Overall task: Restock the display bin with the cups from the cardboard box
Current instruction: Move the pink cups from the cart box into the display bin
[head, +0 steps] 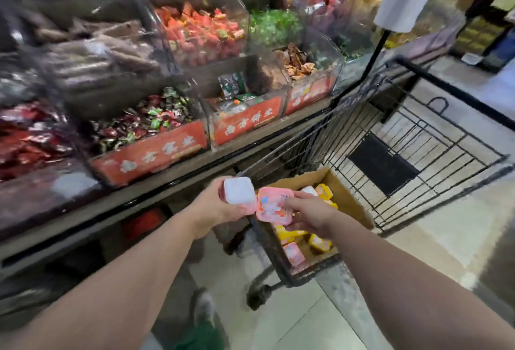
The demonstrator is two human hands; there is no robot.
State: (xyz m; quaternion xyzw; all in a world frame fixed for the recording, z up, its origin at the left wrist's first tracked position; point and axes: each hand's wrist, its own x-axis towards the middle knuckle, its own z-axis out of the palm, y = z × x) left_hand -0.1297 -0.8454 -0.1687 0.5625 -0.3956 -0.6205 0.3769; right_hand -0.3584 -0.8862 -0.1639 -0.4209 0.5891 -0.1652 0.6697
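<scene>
Cups — status?

A: Left hand (220, 206) grips one cup (239, 191), pale base facing up, fingers curled round its sides. Right hand (309, 214) pinches a pink cup (272, 205) by its edge, printed film lid toward the camera. Both are held just above the box (351, 205), which sits in the cart (418, 138); more pink and yellow cups lie loose inside it.

B: Handling properties?

A: Judged light: each is carried one-handed. Walls look like thin rigid plastic, so firm squeezing may dent them. The film lid is the likely weak point

B: Grip location?

A: Across two opposite side walls, below the rim; keep fingertips off the film. Which bin (245, 115) receives them cannot be told
</scene>
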